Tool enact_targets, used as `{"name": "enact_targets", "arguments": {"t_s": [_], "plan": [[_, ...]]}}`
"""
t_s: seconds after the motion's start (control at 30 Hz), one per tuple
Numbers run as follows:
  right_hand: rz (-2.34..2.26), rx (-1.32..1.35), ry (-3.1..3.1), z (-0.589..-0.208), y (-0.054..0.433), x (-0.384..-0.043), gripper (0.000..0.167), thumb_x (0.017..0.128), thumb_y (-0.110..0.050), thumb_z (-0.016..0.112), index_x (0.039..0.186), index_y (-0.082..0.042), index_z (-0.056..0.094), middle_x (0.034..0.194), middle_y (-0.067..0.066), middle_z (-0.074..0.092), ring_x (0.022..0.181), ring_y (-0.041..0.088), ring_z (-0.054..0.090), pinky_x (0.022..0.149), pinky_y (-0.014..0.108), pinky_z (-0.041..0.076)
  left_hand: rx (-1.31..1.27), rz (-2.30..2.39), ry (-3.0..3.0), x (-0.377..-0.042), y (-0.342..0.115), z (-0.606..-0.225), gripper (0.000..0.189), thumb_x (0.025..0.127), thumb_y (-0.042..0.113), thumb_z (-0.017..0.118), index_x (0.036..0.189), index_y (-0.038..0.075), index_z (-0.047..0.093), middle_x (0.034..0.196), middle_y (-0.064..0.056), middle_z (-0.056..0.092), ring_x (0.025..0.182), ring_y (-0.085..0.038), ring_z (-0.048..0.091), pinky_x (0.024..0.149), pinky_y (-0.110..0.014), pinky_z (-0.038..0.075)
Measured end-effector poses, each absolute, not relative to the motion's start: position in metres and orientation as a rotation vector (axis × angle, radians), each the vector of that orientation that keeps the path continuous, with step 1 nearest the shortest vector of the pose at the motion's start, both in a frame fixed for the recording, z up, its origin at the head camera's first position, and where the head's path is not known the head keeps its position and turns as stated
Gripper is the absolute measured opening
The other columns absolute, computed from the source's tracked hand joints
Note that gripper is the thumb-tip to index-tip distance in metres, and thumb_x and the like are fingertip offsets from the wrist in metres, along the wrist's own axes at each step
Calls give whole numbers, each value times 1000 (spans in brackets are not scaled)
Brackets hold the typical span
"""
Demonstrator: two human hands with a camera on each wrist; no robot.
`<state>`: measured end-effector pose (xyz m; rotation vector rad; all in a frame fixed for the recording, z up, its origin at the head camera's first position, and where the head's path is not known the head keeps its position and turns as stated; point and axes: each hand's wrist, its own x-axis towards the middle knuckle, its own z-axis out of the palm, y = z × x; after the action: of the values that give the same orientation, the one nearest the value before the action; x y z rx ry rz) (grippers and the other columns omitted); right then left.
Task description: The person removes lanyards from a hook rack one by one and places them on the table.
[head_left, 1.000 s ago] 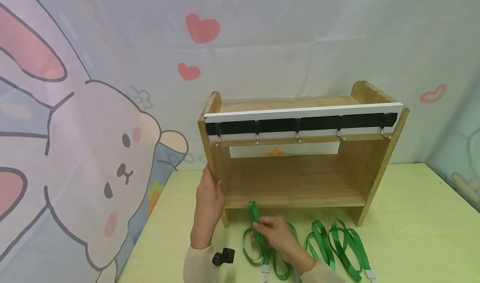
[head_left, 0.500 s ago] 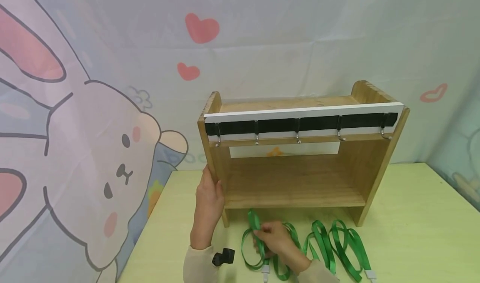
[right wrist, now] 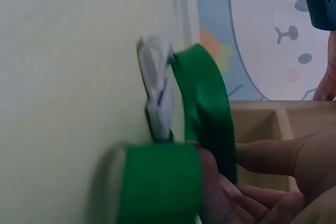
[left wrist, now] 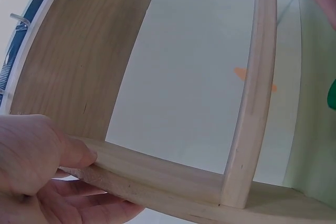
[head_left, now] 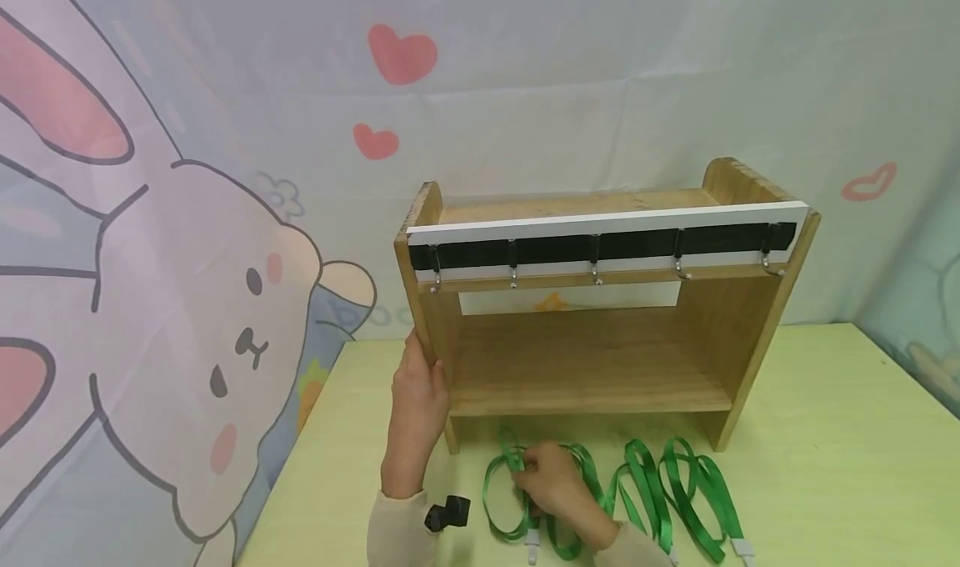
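Observation:
My left hand (head_left: 418, 404) grips the left side panel of a wooden shelf rack (head_left: 592, 363). In the left wrist view, the thumb and fingers of that hand (left wrist: 50, 174) lie on either side of the panel edge (left wrist: 157, 182). Low in front of the rack, my right hand (head_left: 557, 485) pinches a green lanyard (head_left: 514, 460), whose white clip (head_left: 532, 542) points toward me. Up close in the right wrist view, the green strap (right wrist: 210, 114) curves past the fingertips, which it partly hides, and the clip (right wrist: 160, 108) appears beyond.
Across the rack's top front runs a white and black strip (head_left: 637, 250) with several metal hooks (head_left: 596, 275). More green lanyards (head_left: 648, 492) lie on the pale green table (head_left: 840, 442) to the right of my right hand. A printed cloth (head_left: 525, 125) hangs behind.
My right hand has lowered slightly, and the upper end of the lanyard has come down from the shelf's front edge toward the table. The left hand and the rack look unchanged.

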<state>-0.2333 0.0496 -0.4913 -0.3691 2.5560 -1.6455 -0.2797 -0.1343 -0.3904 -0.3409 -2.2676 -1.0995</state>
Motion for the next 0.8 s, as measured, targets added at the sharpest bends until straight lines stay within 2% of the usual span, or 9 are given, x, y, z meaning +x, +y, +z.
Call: {"name": "enact_targets", "arguments": {"t_s": [0.07, 0.1, 0.2, 0.4, 0.5, 0.57, 0.7, 0.8], "plan": [[-1569, -443, 2649, -490, 52, -233, 12, 87, 8, 65, 75, 10, 65, 51, -3, 52, 39, 2, 47, 39, 19, 45, -338, -1094, -2271, -279, -135, -391, 52, 96, -12, 54, 144, -15, 34, 127, -38, 54, 111, -51, 61, 85, -59, 55], [-1544, -471, 2675, -489, 53, -233, 9, 87, 7, 65, 81, 15, 66, 53, 0, 55, 39, 2, 49, 39, 19, 45, -339, -1090, -2271, -279, -135, -391, 52, 96, -12, 54, 144, -15, 34, 127, -38, 54, 110, -51, 61, 85, -59, 55], [-1467, -535, 2743, -485, 56, -233, 19, 87, 6, 65, 98, 22, 67, 64, 9, 65, 41, 3, 51, 39, 19, 45, -343, -1083, -2271, -278, -136, -390, 52, 96, -12, 54, 144, -16, 33, 127, -38, 54, 110, -51, 61, 85, -59, 55], [-1386, -532, 2763, -475, 62, -233, 13, 90, 4, 66, 94, 15, 71, 69, 15, 68, 45, 9, 56, 44, 24, 50, -340, -1085, -2279, -278, -137, -389, 52, 97, -11, 54, 144, -16, 33, 127, -38, 54, 111, -51, 60, 87, -59, 54], [-1353, -535, 2776, -467, 66, -234, 17, 91, 0, 68, 101, 14, 72, 85, 20, 72, 55, 14, 63, 51, 30, 55, -331, -1092, -2278, -279, -136, -388, 52, 97, -10, 54, 144, -15, 33, 127, -38, 54, 112, -51, 60, 88, -60, 53], [-1326, -538, 2789, -461, 68, -235, 19, 93, -5, 69, 102, 11, 73, 90, 20, 73, 62, 16, 66, 56, 33, 56, -323, -1100, -2281, -280, -136, -387, 52, 97, -10, 54, 144, -15, 33, 128, -39, 53, 113, -51, 60, 90, -60, 52], [-1321, -561, 2795, -449, 71, -236, 21, 96, -13, 68, 103, 5, 74, 89, 13, 74, 72, 20, 69, 61, 37, 57, -285, -1126, -2301, -282, -137, -383, 56, 97, -7, 55, 146, -13, 29, 133, -39, 51, 114, -51, 59, 90, -60, 53], [-1288, -610, 2825, -439, 74, -234, 22, 97, -17, 67, 104, 2, 74, 89, 11, 74, 70, 19, 69, 62, 38, 57, -256, -1163, -2318, -279, -139, -379, 59, 97, -3, 56, 148, -9, 27, 136, -36, 51, 112, -48, 61, 86, -58, 55]]}}
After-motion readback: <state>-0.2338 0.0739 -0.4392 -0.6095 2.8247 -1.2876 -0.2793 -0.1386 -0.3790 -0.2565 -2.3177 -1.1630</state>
